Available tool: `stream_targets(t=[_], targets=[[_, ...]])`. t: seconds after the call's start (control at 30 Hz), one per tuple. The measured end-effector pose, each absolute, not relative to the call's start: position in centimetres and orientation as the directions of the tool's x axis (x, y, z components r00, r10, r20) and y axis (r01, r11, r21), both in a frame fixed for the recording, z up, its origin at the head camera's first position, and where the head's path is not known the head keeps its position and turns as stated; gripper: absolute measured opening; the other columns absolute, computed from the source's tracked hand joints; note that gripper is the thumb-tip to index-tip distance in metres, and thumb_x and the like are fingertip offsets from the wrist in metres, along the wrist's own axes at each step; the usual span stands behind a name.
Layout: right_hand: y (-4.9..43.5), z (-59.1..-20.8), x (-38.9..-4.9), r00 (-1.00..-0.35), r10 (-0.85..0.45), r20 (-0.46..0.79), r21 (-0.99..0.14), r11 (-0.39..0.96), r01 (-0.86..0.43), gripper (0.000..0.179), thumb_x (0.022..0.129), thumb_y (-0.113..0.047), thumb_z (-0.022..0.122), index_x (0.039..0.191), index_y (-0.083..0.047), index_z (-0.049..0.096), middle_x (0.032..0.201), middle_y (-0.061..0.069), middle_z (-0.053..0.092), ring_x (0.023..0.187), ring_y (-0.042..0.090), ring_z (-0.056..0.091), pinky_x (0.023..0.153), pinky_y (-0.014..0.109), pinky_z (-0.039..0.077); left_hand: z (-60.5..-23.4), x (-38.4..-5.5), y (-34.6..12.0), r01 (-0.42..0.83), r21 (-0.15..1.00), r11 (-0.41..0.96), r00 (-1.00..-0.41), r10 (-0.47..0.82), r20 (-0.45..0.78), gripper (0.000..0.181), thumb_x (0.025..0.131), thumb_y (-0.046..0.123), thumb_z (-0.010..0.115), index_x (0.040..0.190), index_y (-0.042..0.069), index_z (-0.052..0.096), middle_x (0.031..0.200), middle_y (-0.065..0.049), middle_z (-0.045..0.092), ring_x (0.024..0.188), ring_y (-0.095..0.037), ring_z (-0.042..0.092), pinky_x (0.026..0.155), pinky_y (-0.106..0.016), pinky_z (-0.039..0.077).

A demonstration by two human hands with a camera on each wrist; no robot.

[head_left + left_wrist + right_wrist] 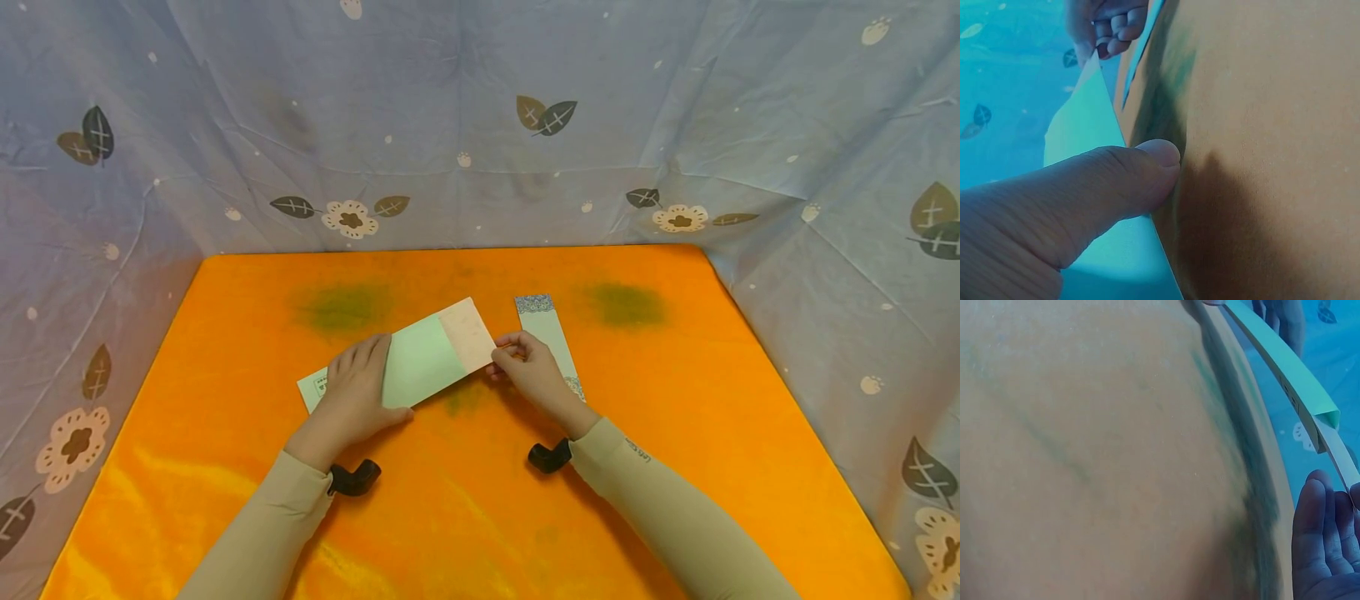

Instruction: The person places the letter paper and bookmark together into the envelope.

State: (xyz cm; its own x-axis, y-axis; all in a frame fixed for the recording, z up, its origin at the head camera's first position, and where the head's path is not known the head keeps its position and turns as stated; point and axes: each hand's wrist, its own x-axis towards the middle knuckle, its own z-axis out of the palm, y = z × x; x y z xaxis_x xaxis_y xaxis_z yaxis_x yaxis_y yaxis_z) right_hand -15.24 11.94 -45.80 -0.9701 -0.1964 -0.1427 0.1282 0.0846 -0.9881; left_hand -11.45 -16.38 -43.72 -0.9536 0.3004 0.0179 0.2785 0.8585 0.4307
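A pale green paper sleeve (pixel 420 358) is held at a slant above the orange table. A cream card (pixel 467 333) sticks out of its right end. My left hand (pixel 352 392) grips the sleeve's left part, fingers over the far side and thumb (pixel 1154 165) at the near edge. With thumb and fingertips, my right hand (pixel 536 371) pinches the card's near right corner. In the right wrist view, the sleeve's open end (pixel 1329 420) shows the card coming out of it. Printing on the sleeve's left end is partly hidden by my left hand.
A narrow pale green strip (pixel 549 329) with dark patterned ends lies on the orange cloth (pixel 465 517), partly behind my right hand. Leaf-and-flower patterned fabric (pixel 457 125) stands at the back and both sides. A black device (pixel 356 477) sits at my left wrist, another (pixel 550 456) at my right.
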Motion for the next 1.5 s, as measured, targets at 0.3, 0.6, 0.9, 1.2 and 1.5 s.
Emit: stream_targets(t=[0.3,0.6,0.9,1.2,1.5], targets=[[11.7,-45.5,-15.1,-0.964,-0.212,-0.159,-0.983,0.129,0.134,0.027,0.097,-0.017,0.06,0.12,-0.004,0.056,0.1,0.022,0.062,0.09,0.039,0.066,0.081,0.045,0.055,-43.6,-11.5,-16.4,0.282,0.435,0.855,-0.952,0.306,0.017,0.118,0.069,0.047,0.085,0.153,0.0,0.017,0.154,-0.021,0.022,0.137,-0.041,0.022,0.109,-0.059,0.013],[11.5,-43.5,-14.4,-0.951,-0.25,-0.182,-0.979,0.141,0.15,0.029,0.097,-0.009,0.057,0.122,0.005,0.053,0.103,0.031,0.06,0.094,0.047,0.062,0.085,0.053,0.052,-43.6,-11.3,-16.3,0.284,0.435,0.855,-0.951,0.308,0.016,0.117,0.069,0.046,0.085,0.153,0.0,0.017,0.153,-0.022,0.022,0.137,-0.042,0.021,0.109,-0.059,0.013],[11.3,-42.9,-13.6,-0.949,-0.268,-0.167,-0.98,0.153,0.13,0.027,0.097,-0.009,0.057,0.12,0.005,0.054,0.101,0.029,0.061,0.092,0.046,0.062,0.081,0.049,0.054,-43.6,-11.3,-16.2,0.287,0.434,0.854,-0.95,0.311,0.015,0.117,0.07,0.045,0.086,0.153,0.0,0.017,0.154,-0.022,0.022,0.137,-0.042,0.021,0.109,-0.059,0.013],[11.1,-42.6,-13.3,-0.94,-0.287,-0.184,-0.977,0.157,0.144,0.028,0.097,-0.009,0.056,0.12,0.007,0.054,0.104,0.031,0.059,0.095,0.047,0.061,0.086,0.053,0.051,-43.7,-11.2,-16.0,0.294,0.413,0.862,-0.949,0.316,0.017,0.117,0.071,0.045,0.085,0.154,0.001,0.015,0.154,-0.02,0.02,0.138,-0.041,0.019,0.11,-0.058,0.014],[11.0,-42.6,-13.4,-0.943,-0.283,-0.177,-0.977,0.162,0.135,0.026,0.097,-0.007,0.057,0.119,0.008,0.055,0.102,0.03,0.061,0.095,0.047,0.061,0.085,0.051,0.052,-43.6,-11.2,-15.9,0.29,0.407,0.866,-0.95,0.311,0.016,0.117,0.071,0.046,0.085,0.154,0.001,0.015,0.154,-0.02,0.02,0.138,-0.041,0.019,0.11,-0.058,0.014]])
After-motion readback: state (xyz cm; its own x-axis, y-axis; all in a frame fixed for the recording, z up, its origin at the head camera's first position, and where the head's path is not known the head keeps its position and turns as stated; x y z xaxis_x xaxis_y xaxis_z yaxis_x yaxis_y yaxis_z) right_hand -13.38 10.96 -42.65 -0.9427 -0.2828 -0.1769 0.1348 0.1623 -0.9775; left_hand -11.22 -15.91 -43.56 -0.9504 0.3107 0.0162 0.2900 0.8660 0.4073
